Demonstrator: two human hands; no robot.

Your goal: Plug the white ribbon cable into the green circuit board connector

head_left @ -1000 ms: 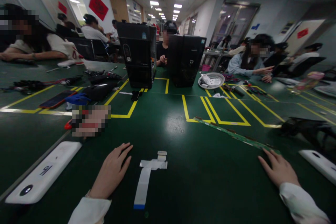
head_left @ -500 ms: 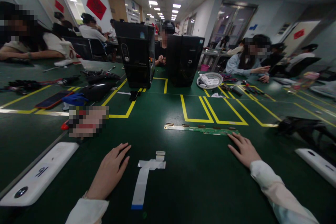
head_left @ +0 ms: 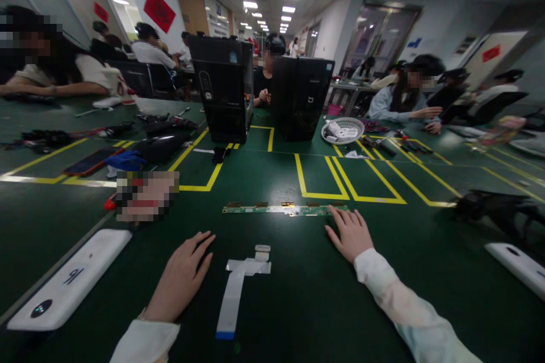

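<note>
A long, narrow green circuit board [head_left: 272,210] with gold-coloured connectors along its far edge lies crosswise on the green table [head_left: 298,306]. My right hand [head_left: 352,235] is palm down at the board's right end, fingers spread, fingertips on or right beside it. Nothing is gripped there. To the left, my left hand [head_left: 181,275] rests on the tabletop with its fingers stretched out and holds nothing. Just right of that hand lies a white flat ribbon cable [head_left: 231,300], T-shaped at the top, with a blue end near me.
Two black computer towers [head_left: 221,91] stand at the middle back. A white basket [head_left: 360,129] sits right of them. White devices flank me, one at left [head_left: 72,281], another at right [head_left: 522,269]. Dark cables and tools lie further off. Several people sit around.
The circuit board has slid left along the table, and my right hand has moved left with it. My left hand and the ribbon cable have stayed in place.
</note>
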